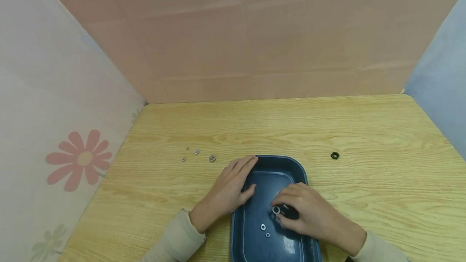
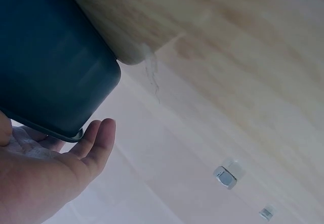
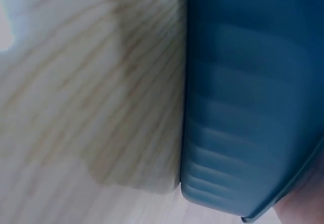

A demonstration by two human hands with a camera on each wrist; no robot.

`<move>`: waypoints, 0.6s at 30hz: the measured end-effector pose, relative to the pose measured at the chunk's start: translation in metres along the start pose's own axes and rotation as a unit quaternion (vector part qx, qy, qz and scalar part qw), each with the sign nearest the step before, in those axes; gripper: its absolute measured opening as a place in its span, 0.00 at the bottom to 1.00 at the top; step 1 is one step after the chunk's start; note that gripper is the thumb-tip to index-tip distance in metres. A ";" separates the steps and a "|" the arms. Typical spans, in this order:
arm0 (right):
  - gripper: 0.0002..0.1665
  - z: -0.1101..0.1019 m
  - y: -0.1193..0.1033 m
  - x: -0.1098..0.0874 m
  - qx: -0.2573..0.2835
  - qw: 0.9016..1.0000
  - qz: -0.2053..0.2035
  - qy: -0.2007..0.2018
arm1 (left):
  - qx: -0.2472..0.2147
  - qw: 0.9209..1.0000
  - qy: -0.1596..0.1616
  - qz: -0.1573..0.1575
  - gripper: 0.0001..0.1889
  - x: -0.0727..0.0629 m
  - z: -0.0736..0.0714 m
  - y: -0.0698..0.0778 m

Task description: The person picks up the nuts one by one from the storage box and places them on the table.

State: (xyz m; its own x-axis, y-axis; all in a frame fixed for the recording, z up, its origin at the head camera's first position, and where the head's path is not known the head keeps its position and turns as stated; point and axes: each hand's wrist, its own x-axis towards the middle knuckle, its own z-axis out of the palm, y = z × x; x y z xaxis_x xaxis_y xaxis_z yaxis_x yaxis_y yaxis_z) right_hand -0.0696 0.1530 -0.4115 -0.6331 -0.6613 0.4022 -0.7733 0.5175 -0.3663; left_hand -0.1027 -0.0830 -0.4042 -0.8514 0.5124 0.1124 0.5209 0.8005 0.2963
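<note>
A dark blue tray (image 1: pixel 269 163) stands on the table in front of me. My left hand (image 1: pixel 229 185) rests along its left rim, fingers fairly straight toward the far corner and thumb over the inside. In the left wrist view the left hand's fingers (image 2: pixel 98 143) reach past the rim. Over the tray's right half, my right hand (image 1: pixel 309 209) pinches a silver metal ring (image 1: pixel 276 210) between thumb and fingers. A dark shiny patch shows behind the ring, between the fingers; I cannot tell what it is. Two small silver rings (image 1: pixel 263 227) lie on the tray's floor.
Left of the tray, several small metal nuts (image 1: pixel 212 158) of different sizes lie on the wooden table (image 1: pixel 276 128). A black hex nut (image 1: pixel 335 155) lies to the right. A brown sheet (image 1: pixel 255 35) hangs behind the table, with a flowered sheet (image 1: pixel 120 104) at the left.
</note>
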 end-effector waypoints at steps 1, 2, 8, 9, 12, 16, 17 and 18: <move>0.13 -0.001 0.000 0.000 0.004 1.000 -0.003 0.003 | 0.000 1.000 -0.001 -0.001 0.36 0.000 0.000 0.000; 0.14 -0.001 0.001 0.000 0.009 1.000 -0.007 0.006 | 0.001 1.000 -0.001 -0.001 0.36 0.000 0.000 0.000; 0.13 -0.012 0.005 0.002 0.018 0.999 -0.020 0.045 | -0.001 1.000 -0.003 -0.003 0.36 0.001 0.000 0.001; 0.11 -0.014 0.007 0.002 0.014 0.998 -0.023 0.055 | -0.002 1.000 -0.003 -0.004 0.36 0.001 0.000 0.001; 0.07 -0.021 0.012 0.001 -0.003 0.996 -0.025 0.083 | -0.002 1.000 -0.004 -0.005 0.36 0.000 0.000 0.001; 0.16 -0.031 0.019 -0.001 -0.033 0.994 -0.013 0.104 | -0.003 1.000 0.000 -0.003 0.36 0.000 0.000 0.000; 0.19 -0.033 0.021 -0.002 -0.041 0.993 -0.010 0.108 | -0.004 1.000 0.000 -0.002 0.36 0.000 0.001 0.000; 0.22 -0.035 0.022 -0.003 -0.048 0.992 -0.006 0.114 | -0.005 1.000 0.001 -0.001 0.36 0.000 0.001 0.000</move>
State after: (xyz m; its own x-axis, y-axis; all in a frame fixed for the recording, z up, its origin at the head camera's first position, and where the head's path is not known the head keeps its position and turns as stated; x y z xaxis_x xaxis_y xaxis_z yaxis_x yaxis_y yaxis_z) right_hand -0.0864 0.1857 -0.3913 -0.6070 -0.5339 0.5887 -0.7734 0.5671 -0.2832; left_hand -0.1028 -0.0828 -0.4048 -0.8528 0.5097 0.1141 0.5183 0.7989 0.3051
